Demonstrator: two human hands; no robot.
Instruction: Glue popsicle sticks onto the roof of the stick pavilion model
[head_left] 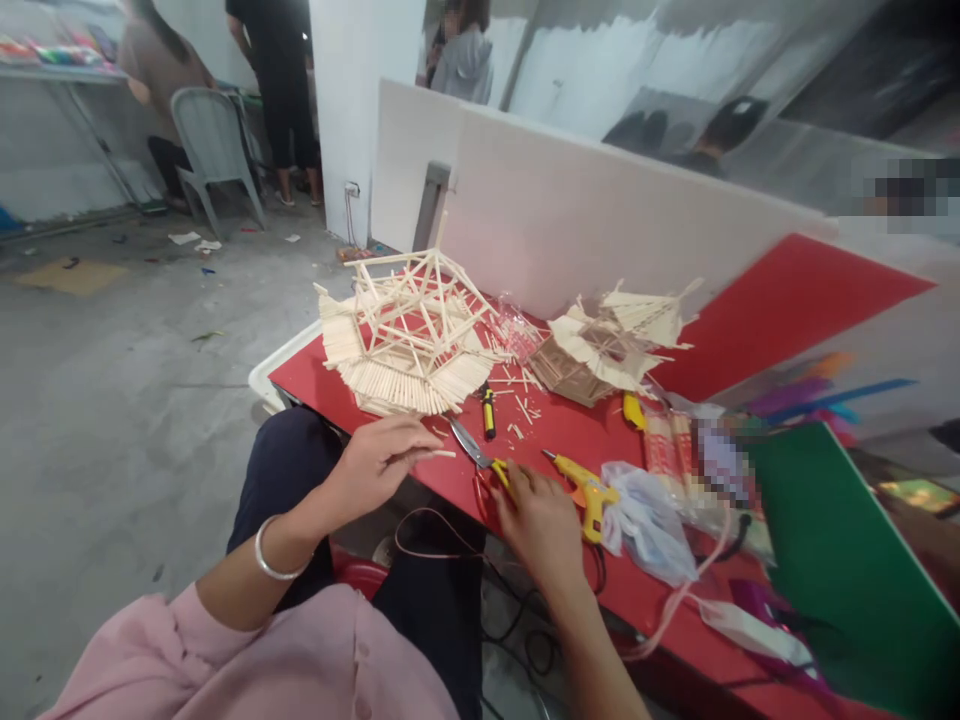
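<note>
My left hand (382,455) is closed, with a short pale wooden stick (442,454) pinched between thumb and fingers, its end poking out to the right. My right hand (541,515) rests at the table's front edge, its fingers curled over the yellow and red handles of cutting shears (470,442). The grey blades point away to the left. Beyond my left hand stands a pale frame model (405,340) built of sticks, with a skirt of sticks laid side by side. A yellow glue gun (589,490) lies just right of my right hand.
On the red table (442,480) lie a black-and-yellow cutter (489,412), loose stick pieces (525,405), a second stick model (600,350) and a plastic bag (649,520). A green board (840,560) covers the right. Cables (540,640) hang below. A white board (585,200) stands behind.
</note>
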